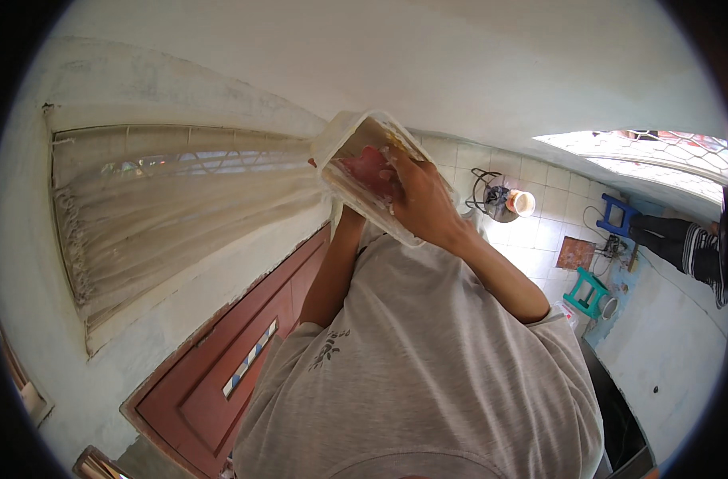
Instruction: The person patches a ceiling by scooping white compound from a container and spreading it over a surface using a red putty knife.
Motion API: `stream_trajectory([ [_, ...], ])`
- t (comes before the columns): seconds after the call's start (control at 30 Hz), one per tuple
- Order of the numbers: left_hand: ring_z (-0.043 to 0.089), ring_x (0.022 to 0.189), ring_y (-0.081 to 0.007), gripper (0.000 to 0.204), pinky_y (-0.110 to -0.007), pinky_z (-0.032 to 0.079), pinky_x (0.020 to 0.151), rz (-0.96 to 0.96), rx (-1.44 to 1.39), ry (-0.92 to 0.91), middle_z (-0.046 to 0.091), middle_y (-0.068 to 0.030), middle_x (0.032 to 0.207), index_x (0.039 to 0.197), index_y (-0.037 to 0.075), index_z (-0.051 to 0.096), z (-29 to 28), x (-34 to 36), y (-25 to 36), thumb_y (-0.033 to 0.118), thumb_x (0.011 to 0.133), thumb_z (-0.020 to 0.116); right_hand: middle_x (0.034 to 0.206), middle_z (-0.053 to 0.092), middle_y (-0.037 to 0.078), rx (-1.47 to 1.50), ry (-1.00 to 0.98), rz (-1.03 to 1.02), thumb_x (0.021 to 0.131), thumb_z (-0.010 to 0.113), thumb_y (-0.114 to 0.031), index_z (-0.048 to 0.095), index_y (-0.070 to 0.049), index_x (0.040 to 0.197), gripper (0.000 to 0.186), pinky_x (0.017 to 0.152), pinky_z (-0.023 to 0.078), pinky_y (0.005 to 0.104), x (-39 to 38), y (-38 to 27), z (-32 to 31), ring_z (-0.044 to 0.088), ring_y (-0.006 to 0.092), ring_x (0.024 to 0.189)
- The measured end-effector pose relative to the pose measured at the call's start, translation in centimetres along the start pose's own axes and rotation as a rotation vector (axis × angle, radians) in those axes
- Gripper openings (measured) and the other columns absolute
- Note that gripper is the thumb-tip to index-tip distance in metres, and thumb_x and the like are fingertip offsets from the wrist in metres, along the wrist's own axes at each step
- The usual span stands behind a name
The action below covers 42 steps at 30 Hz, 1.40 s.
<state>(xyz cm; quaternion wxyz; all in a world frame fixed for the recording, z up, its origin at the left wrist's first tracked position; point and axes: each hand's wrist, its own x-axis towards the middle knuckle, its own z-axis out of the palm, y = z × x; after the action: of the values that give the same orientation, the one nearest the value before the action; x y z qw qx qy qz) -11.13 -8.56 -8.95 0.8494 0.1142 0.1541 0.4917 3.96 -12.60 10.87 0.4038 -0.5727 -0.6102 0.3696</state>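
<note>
"What's around those hands?"
"Well left of them, a pale gathered curtain [196,207]; lower left, a red-brown panelled door [220,375]; far off right, a green plastic stool [589,294]."

"And between them?"
"A translucent rectangular plastic tub [338,140], tilted, its mouth partly covered by the right hand [422,199]. That hand has its fingers bent inside; gripping or only pressing, I can't tell. The left hand [312,162] is mostly hidden behind the tub, probably bearing it. Its spread I can't tell."

"Which step, then?"
"Working the inside by hand, I'd judge. The next move calls for steady support underneath while those fingers reach along the wall."

"How does it look in there?"
"Messy: a reddish, soft-looking piece [368,166] just beside the right fingertips, then yellowish smears near the rim and whitish specks."
</note>
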Motion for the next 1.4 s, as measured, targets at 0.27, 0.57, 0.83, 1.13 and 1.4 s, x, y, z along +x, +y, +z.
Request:
stream_trajectory([
  [0.27,0.049,0.129,-0.0286,0.078,-0.045,0.043,0.11,0.03,0.017,0.018,0.048,-0.0113,0.144,0.148,0.013,0.039,-0.2,-0.2,0.1,0.071,0.097,0.035,0.103,0.069,0.029,0.056,-0.054,0.03,0.086,0.054,0.012,0.054,0.011,0.122,0.036,0.077,0.056,0.0409,-0.6,-0.1,-1.8,0.071,0.0416,0.091],
  [0.57,0.045,0.136,-0.0275,0.075,-0.045,0.038,0.115,0.196,0.163,0.094,0.044,-0.0078,0.15,0.152,0.015,0.036,-0.9,2.8,-0.6,0.069,0.101,0.024,0.1,0.071,0.018,0.252,0.007,0.222,0.095,0.06,-0.001,0.054,0.009,0.125,0.032,0.079,0.054,0.0349,0.9,1.3,-8.4,0.07,0.0228,0.093],
  [0.83,0.04,0.141,-0.0268,0.065,-0.046,0.032,0.119,0.289,0.227,0.042,0.041,-0.0065,0.154,0.155,0.014,0.032,4.8,5.6,-1.0,0.056,0.107,0.02,0.125,0.061,0.011,1.079,0.344,0.211,0.094,0.062,-0.002,0.045,0.004,0.139,0.048,0.102,0.05,0.0334,-0.2,4.6,-11.2,0.06,0.0199,0.118],
  [1.13,0.04,0.141,-0.0252,0.073,-0.047,0.034,0.117,-0.02,-0.028,0.107,0.041,-0.0003,0.154,0.154,0.021,0.034,15.6,6.2,-0.2,0.07,0.101,0.024,0.128,0.058,0.009,1.192,0.445,-0.019,0.101,0.061,-0.02,0.042,0.002,0.139,0.048,0.1,0.053,0.0423,1.4,-3.7,-17.2,0.061,0.0234,0.117],
  [1.4,0.043,0.137,-0.0269,0.084,-0.046,0.039,0.113,0.077,0.05,-0.022,0.041,-0.0037,0.152,0.153,0.021,0.034,16.6,10.7,-0.9,0.08,0.093,0.031,0.108,0.062,0.004,0.411,0.67,-0.435,0.103,0.06,-0.028,0.055,0.0,0.123,0.035,0.085,0.052,0.0315,4.9,-8.0,-25.9,0.059,0.0124,0.099],
])
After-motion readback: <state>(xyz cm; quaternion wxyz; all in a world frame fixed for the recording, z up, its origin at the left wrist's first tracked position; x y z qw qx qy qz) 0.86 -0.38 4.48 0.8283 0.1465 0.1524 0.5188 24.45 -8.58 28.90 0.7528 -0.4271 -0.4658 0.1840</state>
